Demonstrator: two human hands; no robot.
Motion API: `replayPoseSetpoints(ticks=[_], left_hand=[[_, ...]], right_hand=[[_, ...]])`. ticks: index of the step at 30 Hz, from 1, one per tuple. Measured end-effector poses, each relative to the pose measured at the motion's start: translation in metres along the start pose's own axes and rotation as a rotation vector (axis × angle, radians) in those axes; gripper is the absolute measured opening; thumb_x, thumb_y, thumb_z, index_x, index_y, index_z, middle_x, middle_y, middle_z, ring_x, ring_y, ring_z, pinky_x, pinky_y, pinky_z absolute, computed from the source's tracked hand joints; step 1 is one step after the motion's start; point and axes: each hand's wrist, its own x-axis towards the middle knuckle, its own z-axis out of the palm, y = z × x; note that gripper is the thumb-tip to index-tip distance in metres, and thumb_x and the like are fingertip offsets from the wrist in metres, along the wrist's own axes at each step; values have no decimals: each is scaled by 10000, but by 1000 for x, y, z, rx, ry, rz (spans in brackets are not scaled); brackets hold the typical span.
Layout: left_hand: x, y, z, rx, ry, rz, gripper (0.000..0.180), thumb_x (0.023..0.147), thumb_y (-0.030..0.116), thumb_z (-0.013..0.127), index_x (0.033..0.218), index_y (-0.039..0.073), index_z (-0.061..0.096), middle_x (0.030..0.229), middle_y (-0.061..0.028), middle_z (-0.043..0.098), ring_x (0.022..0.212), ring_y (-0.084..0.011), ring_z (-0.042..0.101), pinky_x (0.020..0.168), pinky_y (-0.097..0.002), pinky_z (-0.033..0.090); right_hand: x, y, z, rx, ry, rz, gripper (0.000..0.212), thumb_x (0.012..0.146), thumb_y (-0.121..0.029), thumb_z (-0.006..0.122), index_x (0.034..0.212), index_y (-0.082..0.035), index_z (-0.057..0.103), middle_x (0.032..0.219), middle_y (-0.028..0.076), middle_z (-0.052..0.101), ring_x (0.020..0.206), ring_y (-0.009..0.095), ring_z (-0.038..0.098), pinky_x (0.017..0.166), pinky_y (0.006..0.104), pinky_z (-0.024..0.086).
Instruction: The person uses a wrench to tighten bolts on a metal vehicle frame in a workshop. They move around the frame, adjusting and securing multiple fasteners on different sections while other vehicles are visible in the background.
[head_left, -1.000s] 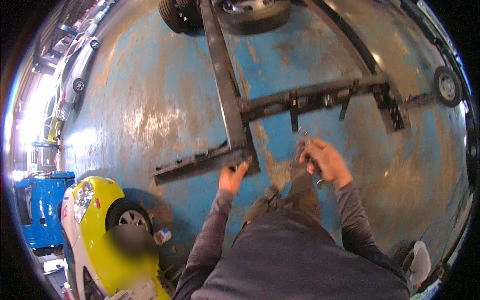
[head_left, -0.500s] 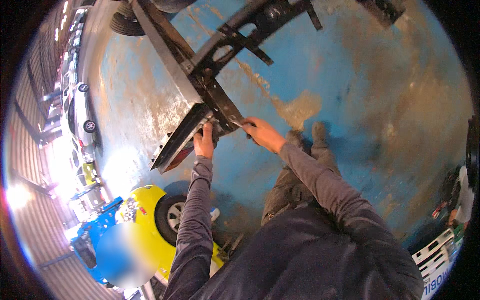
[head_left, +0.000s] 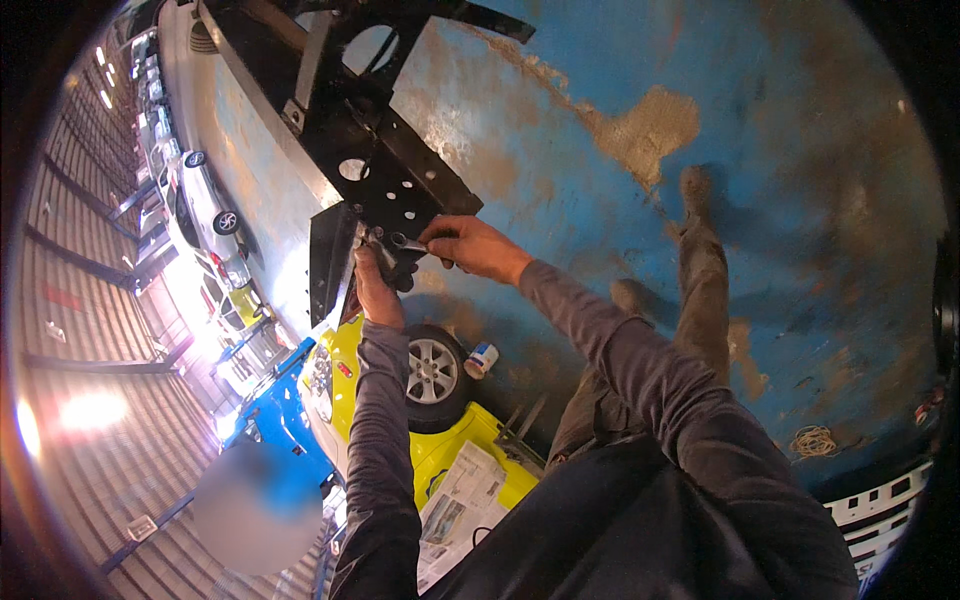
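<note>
- The right hand (head_left: 472,246) pinches a wrench (head_left: 408,243), fingers closed, its ring end over the near end of the black metal frame (head_left: 325,125).
- The left hand (head_left: 378,288) curls at that same end; I can't tell what its fingers grip.
- A small can (head_left: 481,360), contents unclear, sits near left beside a yellow car's wheel (head_left: 434,365).
- Blue floor (head_left: 560,220), worn in patches; corded coil (head_left: 815,441) near right.
- Ribbed wall (head_left: 110,430) left, parked cars (head_left: 205,205) far left.
</note>
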Motion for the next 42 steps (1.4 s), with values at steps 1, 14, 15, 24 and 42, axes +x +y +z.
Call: replayPoseSetpoints(ticks=[1, 14, 15, 24, 42], left_hand=[[2, 0, -2, 10, -6, -46, 667, 946, 633, 326, 1356, 118, 431, 927, -77, 647, 665, -153, 613, 493, -246, 422], [3, -4, -3, -3, -4, -29, 677, 936, 653, 328, 1287, 94, 478, 919, -93, 658, 637, -163, 622, 465, -246, 414], [7, -15, -12, -23, -44, -33, 670, 941, 640, 329, 1263, 76, 491, 909, -83, 654, 641, -161, 629, 459, -247, 420], [2, -3, -10, -166, -53, -66, 504, 914, 504, 565, 959, 14, 671, 776, -37, 631, 616, -87, 553, 508, -234, 410], [1, 3, -22, 71, -19, 88, 810, 760, 701, 597, 1086, -39, 654, 1079, -289, 642, 1068, -405, 611, 910, -437, 468]], right_hand=[[0, 0, -1, -13, 11, -36, 240, 914, -202, 557, 1097, -62, 628, 722, 5, 566, 624, 96, 489, 559, 269, 405], [54, -17, -18, -290, -123, -169, 192, 903, -185, 575, 1051, -79, 635, 844, 39, 614, 776, 130, 590, 668, 292, 472], [57, -21, -22, -203, -199, -64, 185, 908, -186, 574, 1049, -81, 635, 845, 35, 616, 768, 123, 589, 638, 276, 470], [14, -28, 14, 60, -65, 182, 132, 928, -188, 565, 990, -73, 553, 706, 24, 532, 509, 89, 454, 411, 248, 321], [13, -30, 51, -533, 107, -173, 303, 978, -259, 460, 1235, -105, 507, 837, 26, 615, 611, 144, 549, 511, 307, 444]])
